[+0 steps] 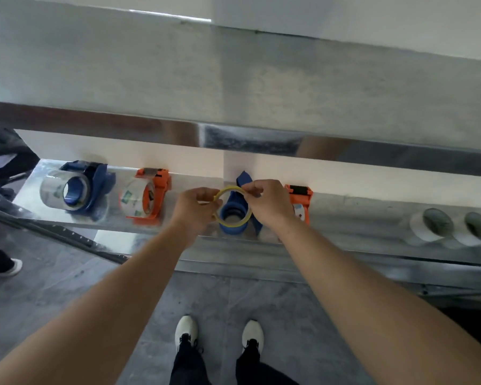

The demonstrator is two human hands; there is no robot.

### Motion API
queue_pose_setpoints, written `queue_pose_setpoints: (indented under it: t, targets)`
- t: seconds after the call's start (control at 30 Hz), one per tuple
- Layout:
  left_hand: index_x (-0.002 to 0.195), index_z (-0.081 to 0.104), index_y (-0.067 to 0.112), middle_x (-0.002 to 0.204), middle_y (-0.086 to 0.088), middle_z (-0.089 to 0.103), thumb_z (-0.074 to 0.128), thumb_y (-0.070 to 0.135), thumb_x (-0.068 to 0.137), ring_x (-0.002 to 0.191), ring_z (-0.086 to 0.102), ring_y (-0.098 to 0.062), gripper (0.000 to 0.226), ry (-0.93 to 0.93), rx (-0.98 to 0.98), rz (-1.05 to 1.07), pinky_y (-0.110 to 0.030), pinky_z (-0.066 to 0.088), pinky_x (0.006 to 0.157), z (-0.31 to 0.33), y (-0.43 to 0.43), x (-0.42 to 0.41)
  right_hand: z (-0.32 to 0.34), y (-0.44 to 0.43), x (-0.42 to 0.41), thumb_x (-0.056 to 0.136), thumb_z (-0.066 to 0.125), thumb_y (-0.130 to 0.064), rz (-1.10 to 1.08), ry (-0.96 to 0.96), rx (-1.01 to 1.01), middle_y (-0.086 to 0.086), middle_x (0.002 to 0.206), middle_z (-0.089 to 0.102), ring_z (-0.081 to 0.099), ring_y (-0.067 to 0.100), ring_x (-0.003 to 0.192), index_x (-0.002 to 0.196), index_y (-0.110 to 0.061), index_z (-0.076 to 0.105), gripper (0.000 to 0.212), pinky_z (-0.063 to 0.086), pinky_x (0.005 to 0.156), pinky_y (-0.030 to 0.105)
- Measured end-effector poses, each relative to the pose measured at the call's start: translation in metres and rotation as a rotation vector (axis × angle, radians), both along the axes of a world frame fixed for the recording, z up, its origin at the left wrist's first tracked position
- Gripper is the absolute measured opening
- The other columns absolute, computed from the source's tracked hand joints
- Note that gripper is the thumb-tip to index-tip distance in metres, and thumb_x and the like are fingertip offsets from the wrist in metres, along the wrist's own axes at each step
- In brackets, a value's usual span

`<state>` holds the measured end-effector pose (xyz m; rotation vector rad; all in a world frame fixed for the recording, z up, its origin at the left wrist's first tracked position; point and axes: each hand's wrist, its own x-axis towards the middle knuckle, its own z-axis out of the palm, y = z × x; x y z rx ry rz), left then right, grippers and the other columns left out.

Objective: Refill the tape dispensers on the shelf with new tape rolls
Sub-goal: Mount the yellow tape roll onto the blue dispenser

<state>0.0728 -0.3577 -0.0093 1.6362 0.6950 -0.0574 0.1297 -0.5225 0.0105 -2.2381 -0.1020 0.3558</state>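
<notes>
So, at the far left of the shelf [178, 187] we see a blue dispenser [95, 184] already carrying a full clear roll [63, 191], and next to it an orange dispenser [157, 194] that also looks loaded with a roll [135, 197]. We judge those two done.

In the middle, our left hand [196, 207] pinches the left rim of a thin yellow ring [232, 207], which looks like a spent core or a nearly used-up roll; we cannot tell which. The ring hangs around the hub of a second blue dispenser [232, 213] lying on the shelf. Our right hand [268, 202] pinches the ring's upper right edge, so both grips are closed narrowly on it. Whether the ring is seated on the hub or held just clear of it, we cannot tell.

Just right of that hand stands another orange dispenser [300, 201], partly hidden, its load unclear. Farther right lie two white rolls [450, 227] on their sides, likely the fresh stock.

By our reckoning the task is roughly halfway: this dispenser still needs a new roll, and perhaps the orange one beside it.
</notes>
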Motion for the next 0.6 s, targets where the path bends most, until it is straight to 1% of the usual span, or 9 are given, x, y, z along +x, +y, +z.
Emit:
queue_pose_setpoints:
  t: [0.07, 0.17, 0.23, 0.3, 0.4, 0.5, 0.57, 0.6]
  targets:
    - [0.104, 0.078, 0.008, 0.094, -0.006, 0.071, 0.074, 0.000, 0.095, 0.084, 0.068, -0.022, 0.013, 0.014, 0.005, -0.028, -0.051, 0.064, 0.093, -0.008, 0.005, 0.003, -0.006, 0.003, -0.001, 0.099, 0.070, -0.012, -0.027, 0.012, -0.023, -0.002, 0.116, 0.078, 0.065, 0.005, 0.099, 0.115, -0.017, 0.081, 0.020, 0.048, 0.084, 0.019]
    - [0.108, 0.078, 0.007, 0.100, -0.008, 0.072, 0.078, 0.003, 0.093, 0.085, 0.069, -0.022, 0.015, 0.023, 0.019, -0.048, -0.048, 0.065, 0.090, -0.019, 0.011, 0.008, -0.014, 0.010, -0.002, 0.097, 0.071, -0.010, -0.052, 0.013, -0.065, -0.001, 0.113, 0.079, 0.070, 0.013, 0.104, 0.114, -0.017, 0.081, 0.021, 0.056, 0.091, 0.029]
    - [0.108, 0.077, 0.005, 0.098, -0.008, 0.072, 0.078, 0.003, 0.093, 0.081, 0.068, -0.020, 0.015, 0.029, 0.012, -0.047, -0.042, 0.066, 0.084, -0.025, 0.014, 0.011, -0.017, 0.013, -0.004, 0.094, 0.071, -0.006, -0.049, 0.010, -0.076, 0.000, 0.108, 0.079, 0.071, 0.015, 0.099, 0.111, -0.016, 0.081, 0.022, 0.057, 0.091, 0.033]
    - [0.107, 0.076, 0.004, 0.097, -0.010, 0.072, 0.078, 0.003, 0.093, 0.078, 0.068, -0.020, 0.014, 0.051, -0.003, -0.055, -0.038, 0.065, 0.077, -0.029, 0.015, 0.014, -0.018, 0.015, -0.005, 0.091, 0.072, -0.006, -0.055, 0.013, -0.076, -0.001, 0.104, 0.078, 0.070, 0.014, 0.095, 0.109, -0.016, 0.080, 0.022, 0.057, 0.090, 0.032]
    - [0.100, 0.075, 0.008, 0.102, -0.018, 0.074, 0.077, 0.003, 0.093, 0.082, 0.071, -0.027, 0.009, 0.074, -0.050, -0.050, -0.045, 0.064, 0.080, -0.037, 0.015, 0.016, -0.021, 0.016, -0.005, 0.090, 0.073, -0.008, -0.074, 0.019, -0.073, -0.001, 0.107, 0.078, 0.067, 0.011, 0.094, 0.112, -0.015, 0.079, 0.024, 0.053, 0.088, 0.027]
    - [0.095, 0.076, 0.010, 0.105, -0.019, 0.077, 0.078, 0.002, 0.093, 0.090, 0.075, -0.035, 0.009, 0.090, -0.086, -0.061, -0.050, 0.066, 0.084, -0.042, 0.015, 0.018, -0.021, 0.016, -0.008, 0.092, 0.072, -0.008, -0.073, 0.017, -0.073, 0.001, 0.109, 0.078, 0.065, 0.010, 0.093, 0.115, -0.012, 0.077, 0.024, 0.053, 0.088, 0.025]
    - [0.095, 0.077, 0.010, 0.104, -0.019, 0.078, 0.079, 0.002, 0.093, 0.093, 0.077, -0.038, 0.009, 0.092, -0.100, -0.073, -0.052, 0.066, 0.085, -0.046, 0.015, 0.017, -0.020, 0.016, -0.009, 0.093, 0.070, -0.007, -0.076, 0.010, -0.077, 0.006, 0.107, 0.078, 0.068, 0.015, 0.091, 0.110, -0.008, 0.078, 0.019, 0.054, 0.086, 0.027]
    - [0.097, 0.077, 0.010, 0.105, -0.019, 0.077, 0.078, 0.002, 0.094, 0.091, 0.077, -0.037, 0.008, 0.091, -0.100, -0.076, -0.050, 0.067, 0.084, -0.047, 0.014, 0.017, -0.019, 0.016, -0.010, 0.094, 0.069, -0.007, -0.078, 0.009, -0.082, 0.008, 0.106, 0.079, 0.070, 0.019, 0.093, 0.108, -0.006, 0.078, 0.017, 0.054, 0.086, 0.029]
